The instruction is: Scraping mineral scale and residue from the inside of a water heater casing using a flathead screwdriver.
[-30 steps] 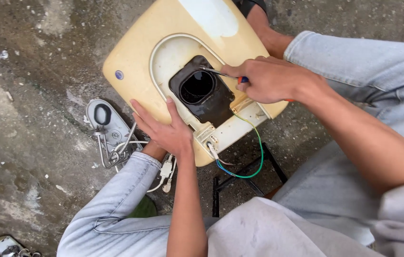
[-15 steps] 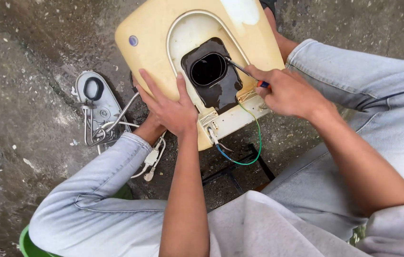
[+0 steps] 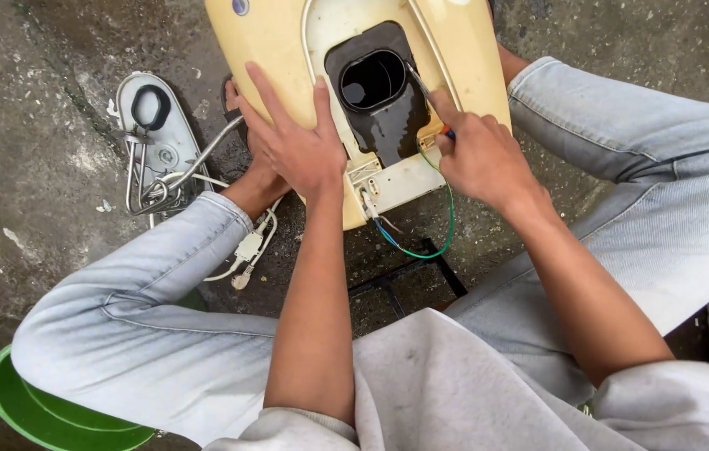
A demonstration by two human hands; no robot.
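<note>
A cream-yellow plastic housing (image 3: 279, 50) stands between my knees, with a dark recessed insert (image 3: 388, 117) and a round black opening (image 3: 371, 79) in its middle. My left hand (image 3: 292, 142) lies flat on the housing's left side, fingers spread, steadying it. My right hand (image 3: 479, 154) grips a thin screwdriver (image 3: 421, 83) whose shaft points into the right edge of the dark insert. Green and blue wires (image 3: 425, 246) hang from the housing's lower edge.
A grey metal part with wire frame and black ring (image 3: 154, 142) lies on the wet concrete at left, with a white connector cable (image 3: 246, 250). A green bowl (image 3: 45, 413) sits at the lower left. A black metal frame (image 3: 404, 284) is under me.
The view has shifted so the housing sits higher in the picture. My right hand moved down and left toward the insert's right edge. My left hand stays flat on the housing.
</note>
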